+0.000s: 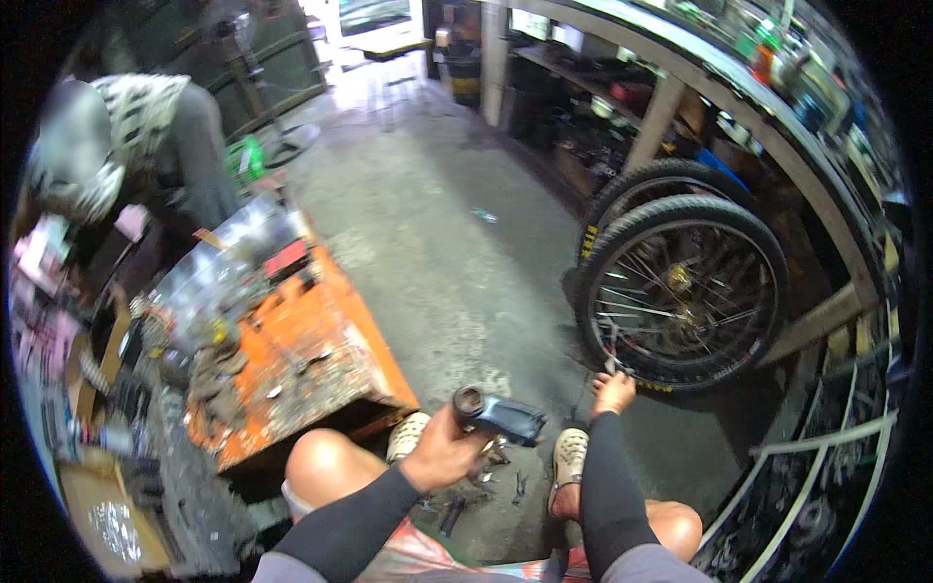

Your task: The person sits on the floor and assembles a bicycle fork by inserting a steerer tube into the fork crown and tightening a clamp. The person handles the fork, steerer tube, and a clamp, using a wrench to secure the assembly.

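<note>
My left hand [449,453] is closed around a dark tool [510,420] with a round end and a blocky body; blur hides its exact kind. It is held above the floor between my knees. My right hand [613,391] is stretched forward, its fingers pinched on a small thin metal piece [610,363] close to the lower left of the front bicycle wheel [580,301]. That wheel has a black knobby tyre and a gold hub. A second bicycle wheel [671,173] stands right behind it.
An orange worn bench [364,335] with tools, rags and a red box [287,260] stands at my left. Loose tools [520,486] lie on the floor between my feet. A metal rack [826,437] is at right, a wooden shelf [666,121] behind the wheels. Another person [185,136] bends over at far left.
</note>
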Motion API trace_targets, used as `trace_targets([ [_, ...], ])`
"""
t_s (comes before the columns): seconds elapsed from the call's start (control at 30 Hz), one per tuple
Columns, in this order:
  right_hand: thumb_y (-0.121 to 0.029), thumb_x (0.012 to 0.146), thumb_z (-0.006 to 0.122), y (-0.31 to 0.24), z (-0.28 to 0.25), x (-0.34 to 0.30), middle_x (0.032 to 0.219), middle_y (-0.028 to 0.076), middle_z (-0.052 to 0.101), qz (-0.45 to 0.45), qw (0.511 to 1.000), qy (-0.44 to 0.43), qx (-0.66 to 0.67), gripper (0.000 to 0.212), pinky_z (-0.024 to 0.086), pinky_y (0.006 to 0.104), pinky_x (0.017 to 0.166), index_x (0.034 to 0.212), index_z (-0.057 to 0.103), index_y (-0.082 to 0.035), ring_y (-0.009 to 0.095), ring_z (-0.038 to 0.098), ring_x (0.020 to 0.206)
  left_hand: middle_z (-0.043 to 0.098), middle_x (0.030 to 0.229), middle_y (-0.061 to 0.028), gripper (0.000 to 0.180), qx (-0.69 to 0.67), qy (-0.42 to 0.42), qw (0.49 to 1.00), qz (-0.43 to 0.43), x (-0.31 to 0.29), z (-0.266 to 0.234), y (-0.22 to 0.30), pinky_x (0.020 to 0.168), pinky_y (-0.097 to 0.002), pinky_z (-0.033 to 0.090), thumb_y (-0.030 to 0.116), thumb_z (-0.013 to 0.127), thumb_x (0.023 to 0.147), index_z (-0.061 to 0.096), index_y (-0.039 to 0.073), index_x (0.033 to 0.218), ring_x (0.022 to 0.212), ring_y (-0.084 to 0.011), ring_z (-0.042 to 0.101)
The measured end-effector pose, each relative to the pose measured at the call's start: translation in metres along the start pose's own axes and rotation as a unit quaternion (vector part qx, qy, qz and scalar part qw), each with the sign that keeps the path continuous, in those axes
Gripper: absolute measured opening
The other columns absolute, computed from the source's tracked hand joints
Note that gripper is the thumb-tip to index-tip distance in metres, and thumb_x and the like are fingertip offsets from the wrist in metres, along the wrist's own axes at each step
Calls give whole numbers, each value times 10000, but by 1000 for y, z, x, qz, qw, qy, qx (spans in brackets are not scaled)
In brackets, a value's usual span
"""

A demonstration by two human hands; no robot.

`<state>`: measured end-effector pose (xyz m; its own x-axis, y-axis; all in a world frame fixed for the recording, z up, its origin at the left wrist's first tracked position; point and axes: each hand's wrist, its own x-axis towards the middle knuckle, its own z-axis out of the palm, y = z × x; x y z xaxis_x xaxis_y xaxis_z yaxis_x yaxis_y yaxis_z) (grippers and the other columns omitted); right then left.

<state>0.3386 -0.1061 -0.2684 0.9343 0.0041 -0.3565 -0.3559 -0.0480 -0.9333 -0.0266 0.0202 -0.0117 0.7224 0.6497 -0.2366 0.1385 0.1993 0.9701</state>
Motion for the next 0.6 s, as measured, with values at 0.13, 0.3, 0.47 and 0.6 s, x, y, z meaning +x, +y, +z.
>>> trace_targets([
  [0.13,-178,1133,479,-69,-23,-20,807,106,741,-67,984,-144,-81,173,566,347,500,1107,596,-52,180,674,552,746,1232,-105,379,10,4,998,61,2,-7,26,1053,-366,543,-9,701,973,624,-3,1344,1159,-174,675],
  [0.3,-192,1158,518,-201,-43,-77,839,92,758,-165,931,-267,-189,209,608,341,583,1103,621,-19,174,721,647,766,1195,-58,328,1,107,971,215,47,-55,38,1017,-361,552,-24,648,972,679,28,1294,1082,-168,693],
  [0.47,-160,1174,533,-258,-64,-179,888,91,780,-208,874,-405,-169,178,604,332,631,1093,635,-38,162,739,701,771,1091,-13,138,-74,207,932,288,117,-136,32,997,-346,542,89,701,1079,720,81,1215,1018,-148,699],
  [0.6,-188,1081,654,-235,-62,-240,879,195,785,-371,776,-406,-308,169,621,489,741,1076,675,-20,356,785,810,737,1087,11,137,-92,248,907,326,156,-201,21,969,-344,546,126,738,1086,703,103,1216,982,-133,675],
])
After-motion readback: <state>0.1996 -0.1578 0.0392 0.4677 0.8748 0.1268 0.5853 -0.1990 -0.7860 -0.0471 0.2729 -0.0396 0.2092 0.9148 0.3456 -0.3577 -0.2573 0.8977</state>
